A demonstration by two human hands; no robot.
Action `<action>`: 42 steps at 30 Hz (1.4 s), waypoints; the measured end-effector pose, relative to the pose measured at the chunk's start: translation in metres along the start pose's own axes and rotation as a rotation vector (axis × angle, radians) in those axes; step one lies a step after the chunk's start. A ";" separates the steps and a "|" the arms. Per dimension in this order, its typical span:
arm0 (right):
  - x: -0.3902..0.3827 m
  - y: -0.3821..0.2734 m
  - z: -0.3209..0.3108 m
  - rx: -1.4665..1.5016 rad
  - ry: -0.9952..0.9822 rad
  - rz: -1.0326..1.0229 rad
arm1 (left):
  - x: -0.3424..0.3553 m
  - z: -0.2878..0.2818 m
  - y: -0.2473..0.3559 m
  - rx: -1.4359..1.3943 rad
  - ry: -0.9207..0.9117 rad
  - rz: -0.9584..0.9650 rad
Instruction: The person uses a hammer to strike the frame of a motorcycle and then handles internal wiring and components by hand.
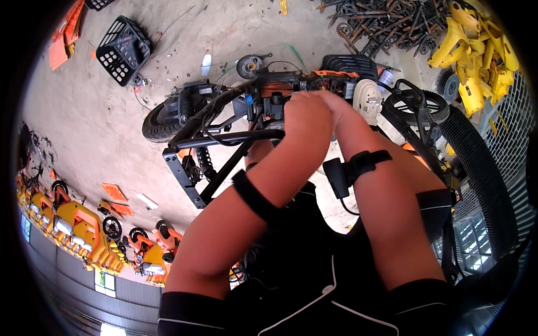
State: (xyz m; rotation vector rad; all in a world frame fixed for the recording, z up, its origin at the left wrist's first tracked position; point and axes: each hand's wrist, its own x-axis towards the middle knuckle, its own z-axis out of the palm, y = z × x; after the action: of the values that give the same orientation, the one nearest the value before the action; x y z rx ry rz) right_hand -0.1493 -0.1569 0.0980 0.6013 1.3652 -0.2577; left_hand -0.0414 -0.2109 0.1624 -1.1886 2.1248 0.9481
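Note:
A stripped two-wheeler, with a bare black frame (238,137), lies across the view just below my hands. My left hand (305,106) is curled over the middle of it, close to the exposed wiring and a black cylindrical part (275,105). Right beside it, touching or nearly so, my right hand (332,105) is also closed. Whatever the fingers grip is hidden behind the hands. Orange trim (336,74) and a round cream-coloured cover (367,99) show by my right hand. Black straps circle both forearms; the right strap carries a small black device (337,178).
The two-wheeler has a wheel (159,123) at left and another (417,107) at right. A black crate (123,50) stands far left. Rusty metal parts (386,25) and yellow panels (476,56) are piled far right. A ribbed black hose (476,162) curves near a mesh fence.

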 end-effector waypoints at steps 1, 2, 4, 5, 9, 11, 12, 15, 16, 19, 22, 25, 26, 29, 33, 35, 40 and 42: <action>0.000 0.003 -0.001 0.009 -0.011 -0.003 | 0.004 0.006 0.010 0.031 -0.043 -0.047; 0.000 0.005 -0.003 0.027 -0.024 -0.006 | 0.006 0.009 0.018 0.044 -0.129 -0.103; 0.000 0.007 -0.004 0.040 -0.038 -0.010 | 0.007 0.034 0.030 0.040 -0.149 -0.219; 0.007 0.003 -0.003 0.020 -0.055 -0.003 | 0.010 0.047 0.029 0.028 -0.154 -0.303; 0.005 0.007 -0.006 0.050 -0.069 -0.002 | 0.006 0.035 0.036 -0.091 -0.125 -0.306; 0.011 0.007 -0.008 0.061 -0.076 -0.003 | 0.012 0.018 0.031 -0.327 -0.193 -0.339; 0.012 0.006 -0.007 0.065 -0.082 -0.002 | 0.017 0.005 0.028 -0.449 -0.223 -0.361; 0.013 0.006 -0.004 0.048 -0.090 -0.001 | 0.028 -0.024 0.020 -0.429 -0.459 -0.279; 0.014 0.007 -0.003 0.042 -0.088 -0.001 | 0.031 -0.026 0.021 -0.404 -0.452 -0.291; 0.017 0.006 0.000 0.025 -0.093 0.006 | 0.033 -0.028 0.022 -0.379 -0.447 -0.353; 0.014 0.007 -0.002 0.042 -0.095 -0.007 | 0.031 -0.034 0.018 -0.412 -0.439 -0.414; 0.019 0.005 -0.001 0.020 -0.112 -0.004 | 0.025 -0.009 0.008 -0.380 -0.339 -0.368; 0.022 0.007 0.001 0.013 -0.122 0.000 | 0.020 -0.003 0.006 -0.339 -0.284 -0.321; 0.023 0.010 -0.002 0.021 -0.123 -0.003 | 0.015 0.014 0.007 -0.366 -0.245 -0.198; 0.026 0.003 -0.009 0.014 -0.130 -0.011 | 0.013 0.017 0.016 -0.472 -0.255 -0.252; 0.028 -0.002 -0.009 -0.021 -0.132 -0.010 | 0.016 0.022 0.013 -0.497 -0.253 -0.291; 0.032 -0.017 0.000 -0.315 -0.063 0.035 | 0.021 0.010 0.006 -0.587 -0.300 -0.395; 0.029 -0.022 0.004 -0.417 -0.055 0.061 | 0.020 0.013 0.006 -0.607 -0.281 -0.403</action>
State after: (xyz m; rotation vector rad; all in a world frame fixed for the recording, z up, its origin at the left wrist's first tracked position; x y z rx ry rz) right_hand -0.1514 -0.1723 0.0647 0.2838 1.2955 0.0617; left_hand -0.0550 -0.2085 0.1416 -1.5739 1.3358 1.5088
